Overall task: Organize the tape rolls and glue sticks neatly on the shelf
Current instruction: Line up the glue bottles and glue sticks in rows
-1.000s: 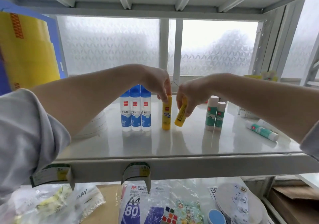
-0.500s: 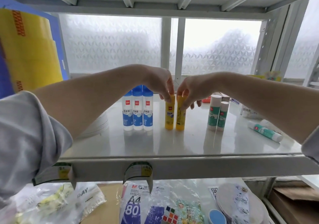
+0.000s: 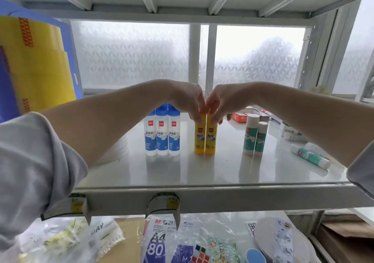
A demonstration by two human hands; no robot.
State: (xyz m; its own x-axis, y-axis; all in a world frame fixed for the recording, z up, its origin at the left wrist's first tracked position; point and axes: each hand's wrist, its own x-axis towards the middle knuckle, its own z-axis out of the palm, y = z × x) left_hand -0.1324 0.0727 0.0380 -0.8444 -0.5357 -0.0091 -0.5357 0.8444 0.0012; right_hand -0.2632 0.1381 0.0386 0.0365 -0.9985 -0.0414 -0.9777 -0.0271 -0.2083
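Yellow plastic, twice over: two yellow glue sticks [image 3: 204, 136] upright and touching on the shelf [image 3: 202, 173], just right of the three blue glue bottles [image 3: 162, 133]. Left hand [image 3: 187, 98] pinching the cap of the stick nearer the blue bottles, fingers curled narrow over its top; right hand [image 3: 223, 100] pinching the cap of the other likewise. Probably light, stiff, smooth-sided and quick to topple, being tall on a small base; best taken high at the cap for nudging, lower on the barrel for lifting. Right of the yellow pair, well apart: two green-and-white glue sticks [image 3: 254, 139] standing together, and further right a third green stick [image 3: 310, 158] lying flat, not yet stood up. Far left of the yellow pair: large yellow tape rolls [image 3: 34, 64]. No open containers with visible contents on this shelf; small boxes [image 3: 240, 117] behind the right hand, closed, contents unseen.
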